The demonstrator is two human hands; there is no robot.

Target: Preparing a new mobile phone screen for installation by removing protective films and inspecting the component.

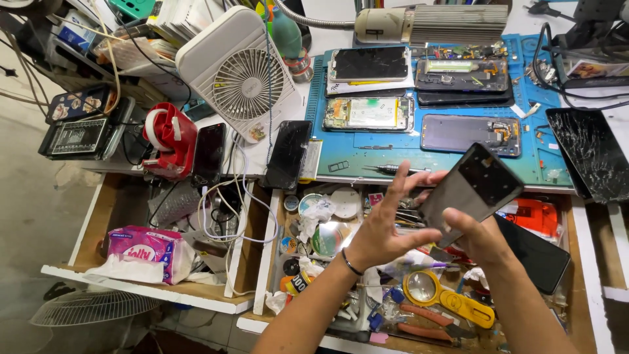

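both hands pinch a dark phone back cover (473, 187): left hand (386, 226) fingers splayed along one edge, right hand (481, 236) clamped beneath; likely thin, light, slippery, best held by edges.

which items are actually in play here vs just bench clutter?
In hand:
dark phone back panel, held by left hand and right hand

Lying about:
white fan
red tape dispenser
opened phones on blue mat
cracked screen
yellow magnifier
pink tissue pack
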